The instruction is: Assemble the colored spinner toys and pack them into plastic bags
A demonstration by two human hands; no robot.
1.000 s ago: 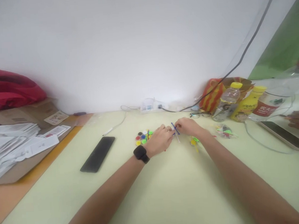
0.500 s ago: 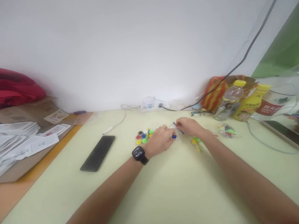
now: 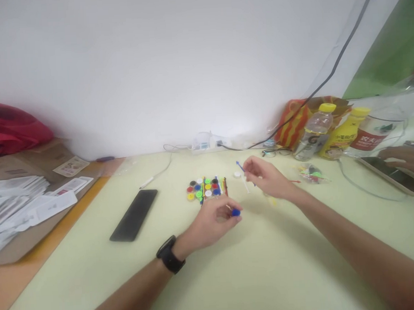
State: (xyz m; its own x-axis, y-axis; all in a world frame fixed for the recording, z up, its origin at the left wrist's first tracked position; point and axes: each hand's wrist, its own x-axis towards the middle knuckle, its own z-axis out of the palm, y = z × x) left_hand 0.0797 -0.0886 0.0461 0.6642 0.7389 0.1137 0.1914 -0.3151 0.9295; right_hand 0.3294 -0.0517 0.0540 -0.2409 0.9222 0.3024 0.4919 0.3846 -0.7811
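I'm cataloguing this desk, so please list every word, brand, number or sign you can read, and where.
"G": clear bottle
"小": yellow bottle, remaining characters blurred
"农": red label, remaining characters unclear
Too small or blurred: printing on the white packets and card.

Indoor workspace, table (image 3: 263,268), power strip (image 3: 209,146), papers (image 3: 20,197)
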